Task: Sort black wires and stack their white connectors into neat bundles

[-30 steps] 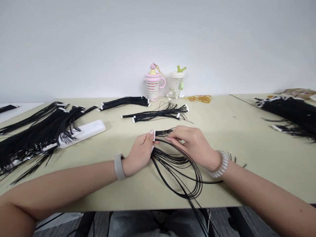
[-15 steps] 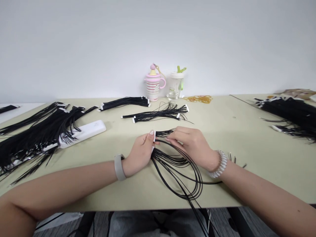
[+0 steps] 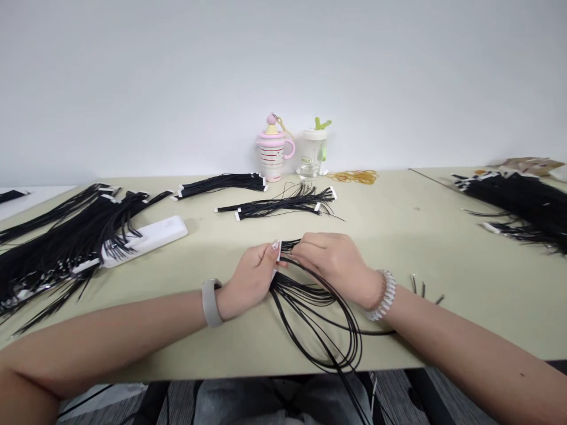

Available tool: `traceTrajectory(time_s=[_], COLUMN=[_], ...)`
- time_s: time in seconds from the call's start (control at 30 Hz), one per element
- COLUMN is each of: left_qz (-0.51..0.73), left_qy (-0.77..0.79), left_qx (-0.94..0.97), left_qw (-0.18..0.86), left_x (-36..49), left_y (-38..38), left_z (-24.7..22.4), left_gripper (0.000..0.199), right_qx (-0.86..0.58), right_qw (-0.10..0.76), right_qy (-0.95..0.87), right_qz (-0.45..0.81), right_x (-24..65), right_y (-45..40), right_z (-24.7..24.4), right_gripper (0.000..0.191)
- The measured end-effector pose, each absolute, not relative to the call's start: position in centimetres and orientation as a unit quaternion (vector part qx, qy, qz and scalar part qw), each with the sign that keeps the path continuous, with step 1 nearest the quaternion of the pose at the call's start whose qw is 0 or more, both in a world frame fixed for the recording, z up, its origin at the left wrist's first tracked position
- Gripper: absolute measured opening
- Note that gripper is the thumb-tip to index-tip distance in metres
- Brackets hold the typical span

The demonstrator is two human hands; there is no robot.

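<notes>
Over the near half of the smooth table [image 3: 398, 236]: two flat white connectors [image 3: 279, 252] pinched by the left hand [image 3: 248, 278], thin glossy black wires [image 3: 286, 282] pointing rightward, long axis sideways, before looping frontward. Right hand [image 3: 334, 262] with fingertips drawn together on wires, number caught hidden. Against the wall, two cups, pink-lidded [image 3: 271, 156] and clear [image 3: 312, 156].

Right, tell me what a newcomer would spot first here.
The looped black wires at front centre, with the left hand gripping their white connectors and the right hand close beside it. Then the pink-lidded striped mug behind, near the wall, and the big wire heap at left.
</notes>
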State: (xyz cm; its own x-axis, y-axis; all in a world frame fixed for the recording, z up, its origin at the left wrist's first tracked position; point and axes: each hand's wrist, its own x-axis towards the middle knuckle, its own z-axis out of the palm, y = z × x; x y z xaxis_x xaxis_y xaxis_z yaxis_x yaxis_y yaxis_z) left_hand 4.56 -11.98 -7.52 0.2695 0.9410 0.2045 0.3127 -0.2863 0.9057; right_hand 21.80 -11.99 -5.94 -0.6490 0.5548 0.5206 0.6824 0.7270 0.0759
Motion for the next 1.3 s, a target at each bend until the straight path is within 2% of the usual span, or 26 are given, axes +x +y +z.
traceTrajectory(time_s=[0.17,0.27,0.33,0.5,0.57,0.63,0.7,0.77,1.07,1.3], left_qz=[0.417,0.436,0.446,0.448,0.445,0.444,0.445,0.445,0.431,0.412], left_qy=[0.479,0.515,0.532,0.545,0.535,0.516,0.494,0.477,0.467,0.494], left_qx=[0.664,0.612,0.580,0.567,0.595,0.626,0.648,0.660,0.674,0.668], left_qw=[0.394,0.412,0.427,0.424,0.402,0.379,0.371,0.373,0.378,0.375], left_x=[4.7,4.8,4.8,4.9,4.9,4.8,4.8,4.7,4.9,4.8], left_y=[-11.7,-11.4,-11.3,-11.4,-11.5,-11.6,-11.6,-11.6,-11.7,-11.4], left_z=[-7.7,-7.7,-7.7,-7.5,-7.5,-7.6,-7.8,-8.0,-7.7,-8.0], left_gripper=[0.044,0.043,0.044,0.042,0.041,0.040,0.038,0.037,0.039,0.040], right_qx=[-0.391,-0.443,-0.471,-0.413,-0.375,-0.349,-0.338,-0.347,-0.371,-0.425], right_qw=[0.213,0.217,0.185,-0.001,0.020,0.096,0.165,0.197,0.185,0.144], right_qy=[-0.875,-0.851,-0.856,-0.893,-0.897,-0.901,-0.903,-0.903,-0.909,-0.888], right_qz=[-0.188,-0.178,-0.109,0.178,0.234,0.240,0.208,0.160,0.051,0.100], right_x=[22.2,23.7,25.0,25.4,24.3,22.8,21.5,20.8,20.2,23.5], right_y=[-11.8,-11.9,-12.1,-12.7,-13.0,-13.3,-13.6,-13.7,-13.9,-12.7], right_z=[-4.6,-3.0,-2.1,-2.1,-2.9,-3.7,-4.5,-5.0,-5.4,-3.0], right_gripper=[0.024,0.040,0.043,0.044,0.038,0.035,0.033,0.032,0.022,0.020])
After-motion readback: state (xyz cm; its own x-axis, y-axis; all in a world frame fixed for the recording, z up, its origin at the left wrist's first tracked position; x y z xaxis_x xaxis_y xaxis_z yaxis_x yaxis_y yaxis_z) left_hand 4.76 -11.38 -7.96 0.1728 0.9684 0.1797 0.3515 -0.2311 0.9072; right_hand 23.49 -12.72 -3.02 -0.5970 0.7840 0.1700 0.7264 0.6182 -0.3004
